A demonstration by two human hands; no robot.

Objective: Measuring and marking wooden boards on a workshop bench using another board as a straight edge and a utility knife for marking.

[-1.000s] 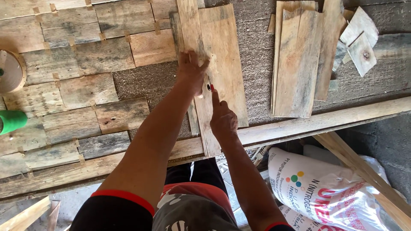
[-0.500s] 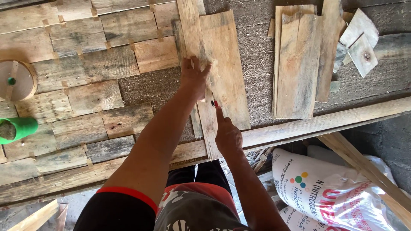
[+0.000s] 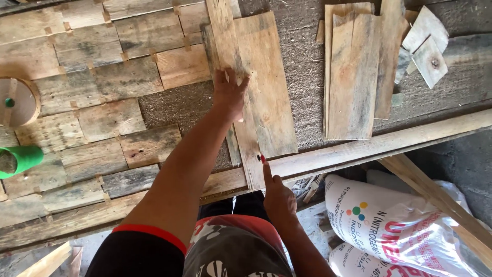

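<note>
My left hand (image 3: 229, 94) presses flat on a long narrow wooden strip (image 3: 233, 61) that lies lengthwise over a wider weathered board (image 3: 267, 82), like a straightedge. My right hand (image 3: 278, 197) grips a red-tipped marker (image 3: 262, 159) whose tip touches the wide board beside the strip's edge, near the board's front end, just above the long front beam (image 3: 359, 146). Both arms reach forward from the bottom of the view.
Weathered plank pieces (image 3: 102, 87) laid like tiles cover the left of the work surface. A stack of boards (image 3: 356, 66) and small offcuts (image 3: 425, 46) lie at the right. A green cup (image 3: 20, 160) and a round wooden disc (image 3: 15, 102) sit far left. White printed sacks (image 3: 389, 225) lie below.
My right hand has drawn the marker toward me along the strip's edge, from mid-board down to the board's near end. My left hand has stayed pressed on the strip.
</note>
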